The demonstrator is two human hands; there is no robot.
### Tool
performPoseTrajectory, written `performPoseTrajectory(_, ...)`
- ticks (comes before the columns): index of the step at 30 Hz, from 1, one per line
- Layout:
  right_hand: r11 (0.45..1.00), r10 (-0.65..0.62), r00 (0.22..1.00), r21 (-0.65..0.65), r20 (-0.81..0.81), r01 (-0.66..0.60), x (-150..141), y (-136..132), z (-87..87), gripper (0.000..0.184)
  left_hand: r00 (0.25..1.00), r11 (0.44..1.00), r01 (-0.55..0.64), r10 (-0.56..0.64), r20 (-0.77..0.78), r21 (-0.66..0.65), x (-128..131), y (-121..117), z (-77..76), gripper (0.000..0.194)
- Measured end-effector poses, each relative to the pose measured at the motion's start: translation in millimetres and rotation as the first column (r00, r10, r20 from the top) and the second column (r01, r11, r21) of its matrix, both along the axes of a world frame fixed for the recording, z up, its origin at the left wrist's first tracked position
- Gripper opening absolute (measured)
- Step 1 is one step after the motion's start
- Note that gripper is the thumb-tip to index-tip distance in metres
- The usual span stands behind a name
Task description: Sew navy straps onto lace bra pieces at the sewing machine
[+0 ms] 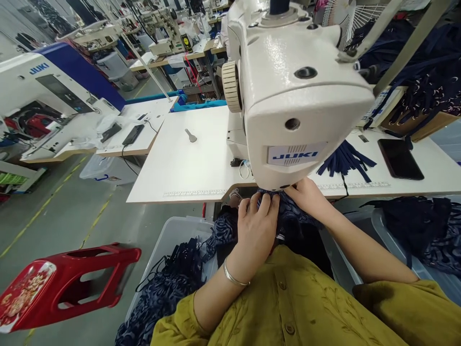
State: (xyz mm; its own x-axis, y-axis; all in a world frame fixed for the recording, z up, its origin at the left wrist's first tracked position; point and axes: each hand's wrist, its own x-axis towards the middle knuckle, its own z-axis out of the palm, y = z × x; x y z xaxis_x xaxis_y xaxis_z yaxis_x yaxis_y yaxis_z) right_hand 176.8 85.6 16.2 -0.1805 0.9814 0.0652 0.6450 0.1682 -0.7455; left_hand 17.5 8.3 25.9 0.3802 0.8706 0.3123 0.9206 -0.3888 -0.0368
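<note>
A white sewing machine head (pixel 306 96) stands over the work and hides its needle area. Beneath its front edge, navy patterned fabric (pixel 290 209) is bunched and hangs over the table edge toward my lap. My left hand (pixel 257 218) has its fingers curled on the left part of this fabric, close under the machine; a silver bangle is on the wrist. On the other side my right hand (pixel 308 194) reaches in and holds the fabric's right part, its fingertips hidden behind the machine head.
Plastic bins with navy fabric (pixel 158 293) stand left and right of my lap. On the white table (pixel 180 163) lie a small metal piece (pixel 190 136), navy strips (pixel 346 158) and a phone (pixel 400 158). A red stool (pixel 79 278) is on the floor, left.
</note>
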Motion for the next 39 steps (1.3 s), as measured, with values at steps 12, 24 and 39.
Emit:
performPoseTrajectory(12,1.0,0.01,0.999,0.008,0.041,-0.01,2,2,-3.9,0.019,1.0,1.0,-0.024,0.025,0.008,-0.015,3,0,-2.3,0.041)
performPoseTrajectory(24,0.998,0.061,0.997,-0.019,0.052,-0.06,4,2,-1.2,0.018,0.999,0.999,-0.031,0.031,-0.007,-0.007,5,1,-2.1,0.038)
performPoseTrajectory(39,1.0,0.009,0.987,-0.006,0.159,-0.008,1,3,-10.1,0.025,0.998,0.999,-0.052,0.051,0.028,0.01,2,0,-0.5,0.032)
